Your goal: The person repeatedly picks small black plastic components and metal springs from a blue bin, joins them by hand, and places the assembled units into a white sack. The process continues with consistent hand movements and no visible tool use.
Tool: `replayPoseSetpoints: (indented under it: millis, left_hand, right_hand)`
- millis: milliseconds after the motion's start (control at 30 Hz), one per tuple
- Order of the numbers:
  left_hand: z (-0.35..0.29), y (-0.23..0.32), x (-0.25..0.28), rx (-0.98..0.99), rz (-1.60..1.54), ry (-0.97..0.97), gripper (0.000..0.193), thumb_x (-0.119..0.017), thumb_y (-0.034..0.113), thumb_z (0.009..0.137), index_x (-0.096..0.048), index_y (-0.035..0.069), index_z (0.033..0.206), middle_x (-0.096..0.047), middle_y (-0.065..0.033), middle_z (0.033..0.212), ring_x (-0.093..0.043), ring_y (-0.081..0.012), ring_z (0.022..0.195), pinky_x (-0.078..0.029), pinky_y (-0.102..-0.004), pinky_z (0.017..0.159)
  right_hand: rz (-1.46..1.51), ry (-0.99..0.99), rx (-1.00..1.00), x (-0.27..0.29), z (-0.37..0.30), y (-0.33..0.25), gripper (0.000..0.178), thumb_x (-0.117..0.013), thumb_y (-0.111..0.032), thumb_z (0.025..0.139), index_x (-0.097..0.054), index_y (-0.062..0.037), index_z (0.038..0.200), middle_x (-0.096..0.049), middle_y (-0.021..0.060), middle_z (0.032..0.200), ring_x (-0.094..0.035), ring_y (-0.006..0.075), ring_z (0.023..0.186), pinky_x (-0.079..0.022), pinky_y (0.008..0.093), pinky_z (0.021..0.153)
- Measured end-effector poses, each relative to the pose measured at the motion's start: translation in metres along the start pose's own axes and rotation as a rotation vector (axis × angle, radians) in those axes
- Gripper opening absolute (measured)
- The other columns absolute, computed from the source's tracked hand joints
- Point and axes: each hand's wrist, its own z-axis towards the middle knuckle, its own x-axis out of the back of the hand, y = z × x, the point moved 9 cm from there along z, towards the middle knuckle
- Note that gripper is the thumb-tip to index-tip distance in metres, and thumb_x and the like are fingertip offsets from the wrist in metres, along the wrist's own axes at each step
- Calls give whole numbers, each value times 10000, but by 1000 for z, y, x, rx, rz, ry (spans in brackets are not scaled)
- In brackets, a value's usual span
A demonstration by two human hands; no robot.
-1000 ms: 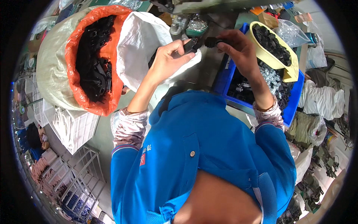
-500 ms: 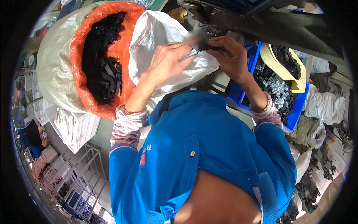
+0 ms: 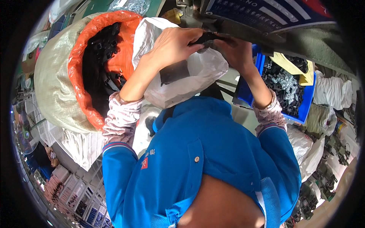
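My left hand [image 3: 173, 45] is closed, pinching a black plastic part [image 3: 206, 37] between thumb and fingers beneath the machine's edge. The fingers of my right hand [image 3: 236, 55] are bent around the other end of the same part, deep in shadow, so the exact grip is hard to see. Below both hands gapes a white woven bag [image 3: 207, 78], with dark shade or dark contents inside it. Left of it stands a large woven sack [image 3: 53, 76] with an orange liner [image 3: 76, 68], holding many black plastic parts [image 3: 100, 49].
A grey-green machine [image 3: 311, 47] with a blue plate [image 3: 262, 17] overhangs the far right. On the right, a blue bin [image 3: 302, 116] holds black parts, shiny metal pieces [image 3: 289, 89] and a yellow container [image 3: 307, 78]. White bags [image 3: 332, 91] lie beyond it.
My left hand has moved up and right to the black part, its fingers now closed. My right hand has shifted slightly down. The whole view has tilted, showing more of the machine's plate.
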Motion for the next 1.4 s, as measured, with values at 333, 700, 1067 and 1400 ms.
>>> replayPoseSetpoints:
  millis: [333,700,1067,1400]
  left_hand:
    - [-21,-21,-1,84,-136,-75,208,-715,151,833,-674,29,996,-690,-135,826,-624,-253,644,-481,-344,612]
    - [-19,-21,2,41,-152,-94,198,-683,119,822,-651,20,989,-696,-148,912,-667,-337,795,-511,-387,710]
    - [-46,3,16,-136,10,241,180,-726,145,822,-634,33,930,-679,-141,885,-657,-340,793,-523,-377,680]
    - [-236,-98,18,665,87,492,271,-645,92,827,-670,58,1095,-693,-168,996,-690,-319,884,-550,-375,792]
  right_hand:
    - [123,-33,-92,1,4,14,255,-699,-24,861,-676,24,1110,-701,95,1048,-658,135,923,-550,263,795]
    - [-737,-246,-10,-65,30,168,296,-548,-191,890,-682,-108,1141,-634,115,1216,-599,303,1128,-495,420,939]
    - [-876,26,99,-76,21,233,201,-563,-170,852,-708,-67,947,-671,193,1014,-668,348,828,-546,444,676]
    - [-797,-249,-227,-42,56,193,284,-601,-247,856,-671,-24,1017,-691,219,887,-678,377,852,-530,462,740]
